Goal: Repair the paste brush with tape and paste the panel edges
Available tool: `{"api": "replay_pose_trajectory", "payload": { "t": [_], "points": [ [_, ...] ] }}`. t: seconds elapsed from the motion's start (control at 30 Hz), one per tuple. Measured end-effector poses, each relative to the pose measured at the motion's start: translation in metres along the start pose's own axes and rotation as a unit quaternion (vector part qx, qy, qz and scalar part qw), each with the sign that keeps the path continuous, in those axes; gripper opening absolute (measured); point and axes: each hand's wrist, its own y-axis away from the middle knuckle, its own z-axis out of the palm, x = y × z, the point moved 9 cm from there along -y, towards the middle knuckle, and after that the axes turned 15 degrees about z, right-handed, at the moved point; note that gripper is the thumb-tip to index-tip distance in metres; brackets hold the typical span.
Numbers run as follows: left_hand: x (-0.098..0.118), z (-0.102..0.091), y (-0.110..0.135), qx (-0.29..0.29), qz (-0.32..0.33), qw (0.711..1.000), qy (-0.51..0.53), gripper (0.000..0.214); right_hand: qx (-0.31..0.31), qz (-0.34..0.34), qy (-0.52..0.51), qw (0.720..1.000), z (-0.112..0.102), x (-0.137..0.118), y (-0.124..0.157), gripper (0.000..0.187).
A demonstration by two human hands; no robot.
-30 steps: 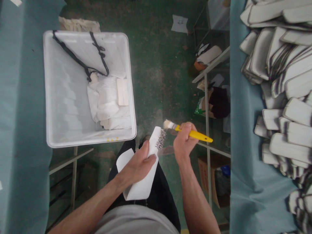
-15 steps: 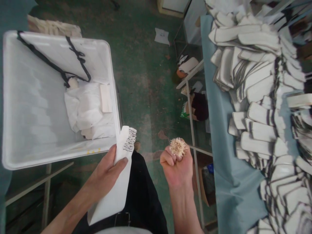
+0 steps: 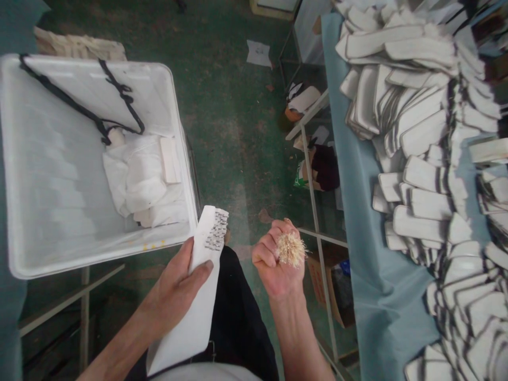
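gripping the white stack (image 3: 186, 333) near its upper end, the person's left hand (image 3: 178, 288) lies with the thumb on top and the fingers tucked under the far side. the stack is held slanting above the lap, beside the near corner of the bin (image 3: 47, 185), and its top end is fanned into small steps with dark edges. the right hand (image 3: 272, 272) is a fist clamped around a brush (image 3: 290, 250), with the pale bristles poking out towards the camera and the handle out of view.

the step in hand appears to be brushing those stepped edges, paused between strokes, since the bristles stand well apart from them. another stroke would call for tilting the bristles towards the fanned end while the left hand keeps the steps evenly spread.

on the right, the blue-covered worktop (image 3: 381, 312) carries many pale pieces (image 3: 420, 222) with dark edges. no brand can be made out. the paper (image 3: 259, 53) on the floor bears a faint mark too small to read; the green-and-white bag (image 3: 300, 175) by the shelf frame seems printed, but illegibly; the yellow marks (image 3: 153, 245) on the bin's rim form no clear word.
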Motion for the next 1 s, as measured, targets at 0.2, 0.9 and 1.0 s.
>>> {"api": "replay_pose_trajectory", "payload": {
  "t": [0.2, 0.9, 1.0],
  "points": [
    [0.005, 0.005, 0.004, -0.006, 0.006, 1.0, 0.013, 0.06, -0.009, 0.003, -0.054, 0.998, -0.001, 0.002, 0.0, 0.045],
    [0.022, 0.023, 0.006, -0.022, -0.002, 1.0, 0.001, 0.045, -0.018, 0.01, -0.048, 0.999, -0.01, 0.0, 0.006, 0.048],
    [0.026, 0.025, 0.006, -0.019, 0.002, 1.0, 0.011, 0.045, -0.004, 0.003, -0.038, 0.999, -0.013, -0.002, 0.005, 0.049]
  ]
}}
